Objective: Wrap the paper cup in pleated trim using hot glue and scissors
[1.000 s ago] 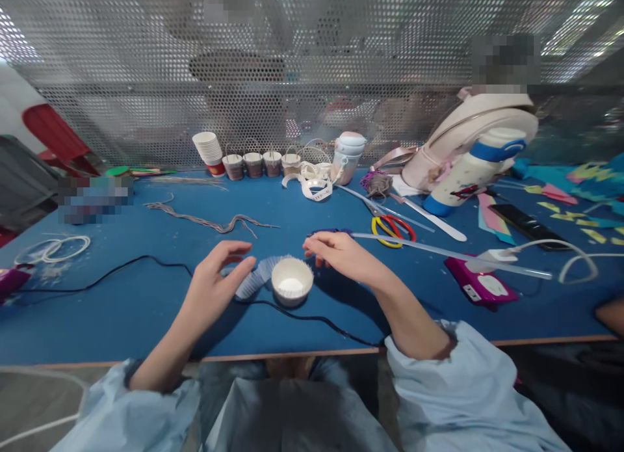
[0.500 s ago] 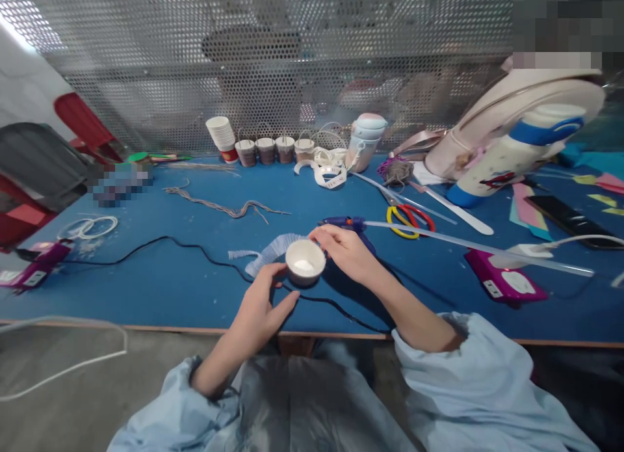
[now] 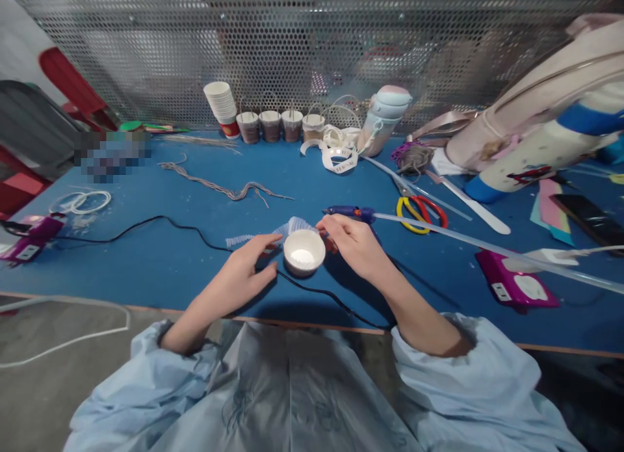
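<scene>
A small white paper cup (image 3: 303, 252) stands upright on the blue table (image 3: 146, 270), near its front edge. A white pleated paper strip (image 3: 253, 239) curves round the cup's far side and trails off to the left. My left hand (image 3: 241, 273) lies just left of the cup with thumb and fingers apart, the forefinger resting on the strip. My right hand (image 3: 355, 244) sits at the cup's right side, its fingers curled and pinched on the strip's end by the rim.
A black cable (image 3: 170, 227) runs under the cup. Behind my right hand lie a blue glue gun (image 3: 348, 212) and scissors (image 3: 414, 211). A purple power strip (image 3: 517, 286) lies right. Stacked cups (image 3: 221, 104), a bottle (image 3: 385, 117) and a perforated screen (image 3: 312, 42) line the back.
My left hand left the strip, dropped toward the table's front edge, then came back up to the strip. My right hand stayed at the cup's right side. The view tilted down.
</scene>
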Demonstrator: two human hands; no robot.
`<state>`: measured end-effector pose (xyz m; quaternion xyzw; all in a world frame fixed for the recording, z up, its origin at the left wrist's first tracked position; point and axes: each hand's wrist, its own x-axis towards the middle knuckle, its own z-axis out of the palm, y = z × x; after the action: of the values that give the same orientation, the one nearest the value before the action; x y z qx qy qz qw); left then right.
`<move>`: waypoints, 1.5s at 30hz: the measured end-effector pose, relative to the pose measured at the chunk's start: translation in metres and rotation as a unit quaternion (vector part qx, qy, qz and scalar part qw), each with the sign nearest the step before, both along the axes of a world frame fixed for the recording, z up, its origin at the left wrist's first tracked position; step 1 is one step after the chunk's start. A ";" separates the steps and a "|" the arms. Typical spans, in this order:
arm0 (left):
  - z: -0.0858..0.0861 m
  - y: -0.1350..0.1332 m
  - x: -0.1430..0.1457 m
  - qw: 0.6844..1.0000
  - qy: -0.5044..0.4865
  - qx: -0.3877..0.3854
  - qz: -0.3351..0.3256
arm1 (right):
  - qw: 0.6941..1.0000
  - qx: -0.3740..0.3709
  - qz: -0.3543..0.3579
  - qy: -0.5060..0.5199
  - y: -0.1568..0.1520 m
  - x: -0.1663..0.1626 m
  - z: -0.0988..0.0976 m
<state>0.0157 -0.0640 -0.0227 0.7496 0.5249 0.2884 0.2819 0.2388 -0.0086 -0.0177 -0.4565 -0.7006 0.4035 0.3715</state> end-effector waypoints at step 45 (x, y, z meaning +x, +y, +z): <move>-0.019 0.076 -0.015 0.991 0.100 0.075 -0.043 | 0.996 0.073 -0.040 -0.015 0.008 0.000 -0.005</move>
<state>0.0009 0.0124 -0.0421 0.8157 0.4944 0.2378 0.1836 0.2385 -0.0004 -0.0224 -0.4622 -0.7147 0.3292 0.4089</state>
